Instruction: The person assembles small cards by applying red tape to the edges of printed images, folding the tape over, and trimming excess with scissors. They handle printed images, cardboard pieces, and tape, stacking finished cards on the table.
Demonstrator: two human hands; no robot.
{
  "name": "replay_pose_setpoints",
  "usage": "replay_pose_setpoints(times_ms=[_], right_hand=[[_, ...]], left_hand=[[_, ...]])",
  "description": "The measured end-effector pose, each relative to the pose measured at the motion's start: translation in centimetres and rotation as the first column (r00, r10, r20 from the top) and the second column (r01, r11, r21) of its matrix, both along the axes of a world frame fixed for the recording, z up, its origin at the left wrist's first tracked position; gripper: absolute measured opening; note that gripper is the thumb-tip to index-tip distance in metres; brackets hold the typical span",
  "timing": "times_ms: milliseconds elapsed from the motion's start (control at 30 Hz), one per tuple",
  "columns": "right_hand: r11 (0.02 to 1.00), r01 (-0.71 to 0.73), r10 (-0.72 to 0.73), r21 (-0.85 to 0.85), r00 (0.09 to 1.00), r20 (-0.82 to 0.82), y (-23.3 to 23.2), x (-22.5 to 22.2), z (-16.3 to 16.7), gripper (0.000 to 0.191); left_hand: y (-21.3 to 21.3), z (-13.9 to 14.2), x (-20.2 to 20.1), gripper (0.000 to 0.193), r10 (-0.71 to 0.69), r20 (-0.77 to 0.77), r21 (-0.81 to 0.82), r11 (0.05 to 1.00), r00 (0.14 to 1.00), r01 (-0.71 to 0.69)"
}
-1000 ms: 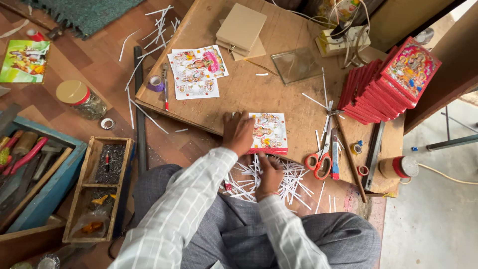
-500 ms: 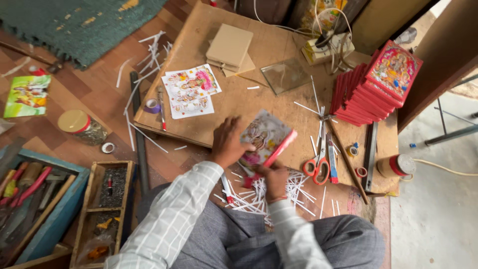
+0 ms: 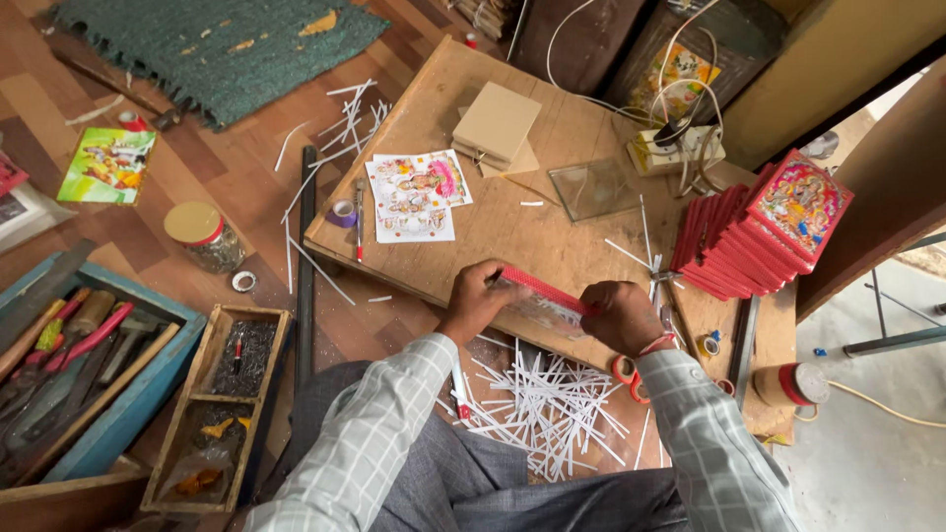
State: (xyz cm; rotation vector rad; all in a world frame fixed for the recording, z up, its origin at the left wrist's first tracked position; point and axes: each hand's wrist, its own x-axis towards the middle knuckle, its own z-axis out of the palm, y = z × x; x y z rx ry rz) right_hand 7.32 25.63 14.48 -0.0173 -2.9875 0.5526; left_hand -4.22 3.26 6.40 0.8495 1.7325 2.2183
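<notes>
red frame held on edge over the board

both hands grip a small red picture frame (image 3: 540, 296) at the near edge of the wooden board (image 3: 493, 212). the left hand (image 3: 475, 300) clasps its left end, the right hand (image 3: 617, 317) its right end, fingers curled round it. the frame seems tipped up on edge, though its face is blurred. a stack of red frames (image 3: 759, 232) stands well apart to the right, white paper strips (image 3: 547, 409) litter the floor below, and orange-handled scissors (image 3: 631, 374) lie just beside the right wrist.
</notes>
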Motion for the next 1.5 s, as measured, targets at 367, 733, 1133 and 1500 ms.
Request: replay_pose_setpoints(times_ms=[367, 733, 1133, 1500], right_hand=[[0.498, 0.416, -0.364, -0.761, 0.897, 0.252, 1.1, 3.8, -1.7, 0.021], [0.249, 0.459, -0.544, -0.853, 0.795, 0.269, -0.2, 3.9, -4.0, 0.023], [0.938, 0.243, -0.003, 0.248, 0.722, -0.692, -10.7, 1.6, -4.2, 0.029], [0.959, 0.283, -0.263, -0.033, 0.834, -0.486, -8.1, -0.3, -4.1, 0.016]], left_hand=[[1.1, -0.8, -0.8, 0.021, -0.082, 0.285, 0.093, 0.994, 0.955, 0.057], [2.2, -0.2, 0.0, 0.018, 0.04, 0.396, 0.087, 0.993, 0.918, -0.081], [2.6, 0.6, -0.2, 0.024, 0.081, 0.426, 0.038, 0.994, 0.901, -0.107], [3.0, 1.0, -0.7, 0.044, 0.323, 0.215, -0.328, 0.913, 0.922, -0.244]])
